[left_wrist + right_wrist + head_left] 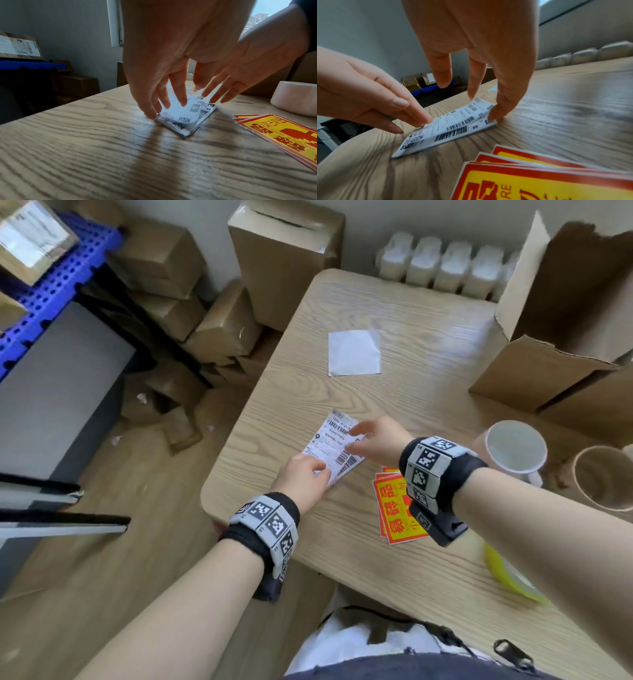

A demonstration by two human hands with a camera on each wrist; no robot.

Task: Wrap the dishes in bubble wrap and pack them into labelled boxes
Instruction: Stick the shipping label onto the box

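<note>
Both hands work a small stack of shipping labels (337,448) lying flat near the table's (428,378) near-left corner. Left hand (303,474) pinches the stack's near end w/ thumb and fingertips (426,120); top sheet is lifted a bit there. Right hand (380,441) has fingers straight, pointing down, tips (494,116) touching the far-right edge of the stack, not curled round it. Just right of the labels: a fanned pile of red-and-yellow stickers (397,508), touching nothing else. Further right, a white mug (513,448) and a brown cup (604,475) stand side by side. An open cardboard box (561,316) sits at the far-right, flaps up. A white paper square (354,352) lies mid-table, well apart from the hands.
</note>
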